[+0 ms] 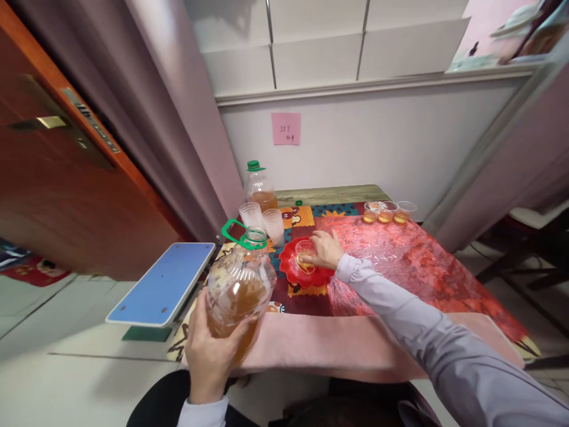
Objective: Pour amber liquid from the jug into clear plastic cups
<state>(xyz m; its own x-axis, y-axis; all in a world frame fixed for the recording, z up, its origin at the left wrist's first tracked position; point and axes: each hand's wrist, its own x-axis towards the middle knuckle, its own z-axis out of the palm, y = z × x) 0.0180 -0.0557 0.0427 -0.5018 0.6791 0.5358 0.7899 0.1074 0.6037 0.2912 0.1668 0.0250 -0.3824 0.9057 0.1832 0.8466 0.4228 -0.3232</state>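
My left hand (217, 344) is wrapped round a large clear plastic jug (242, 281) of amber liquid. The jug is uncapped, with a green carry handle (233, 232) at its neck, and stands upright or nearly so at the table's left front edge. My right hand (326, 249) reaches over a red scalloped plate (287, 270). Its fingers close on a clear plastic cup (304, 247) that sits in the plate. Yellowish liquid shows low in that cup. Whether the cup touches the plate's bottom is hard to tell.
Two stacks of clear cups (274, 225) stand behind the jug, beside a second jug (262, 193) with a green cap. Three cups of amber liquid (384, 214) line the far right. A loose green cap (299, 203) lies at the back. A pink cloth (320, 344) covers the front edge.
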